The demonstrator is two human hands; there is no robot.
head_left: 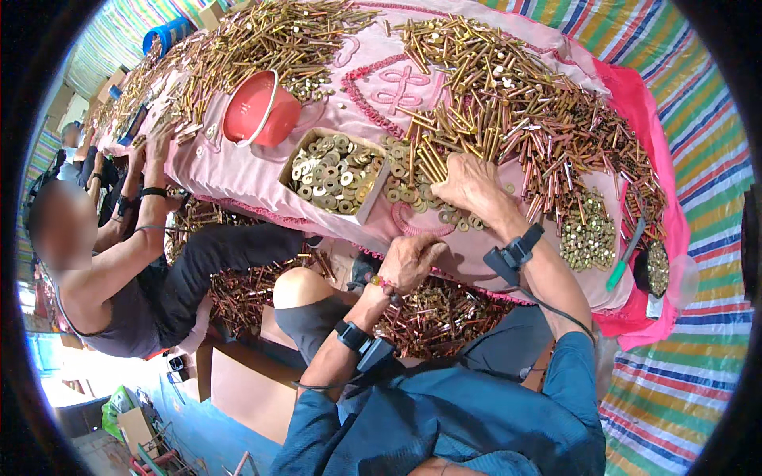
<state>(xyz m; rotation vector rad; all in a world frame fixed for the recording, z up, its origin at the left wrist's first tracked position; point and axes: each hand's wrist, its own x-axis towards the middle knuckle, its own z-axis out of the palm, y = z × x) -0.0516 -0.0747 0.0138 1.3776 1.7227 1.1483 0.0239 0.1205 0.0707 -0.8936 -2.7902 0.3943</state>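
Note:
My right hand point(468, 189) is closed at the near edge of a pile of brass-coloured bolts point(468, 131). Several bolts point(429, 162) lie side by side against its fingers; whether it grips any is hidden. My left hand point(410, 262) is curled shut over the table's near edge, and anything inside it is out of sight. Flat round washers point(403, 186) lie loose between my hands and the pile. More washers fill a square cardboard box point(367, 213) to the left of them.
A red bucket point(255, 111) stands left of the box on the pink cloth point(317, 47). Small nuts point(587, 230) and a green-handled tool point(627, 258) lie at the right. More metal pieces point(444, 317) are heaped below the table edge. A co-worker point(111, 270) sits at the left.

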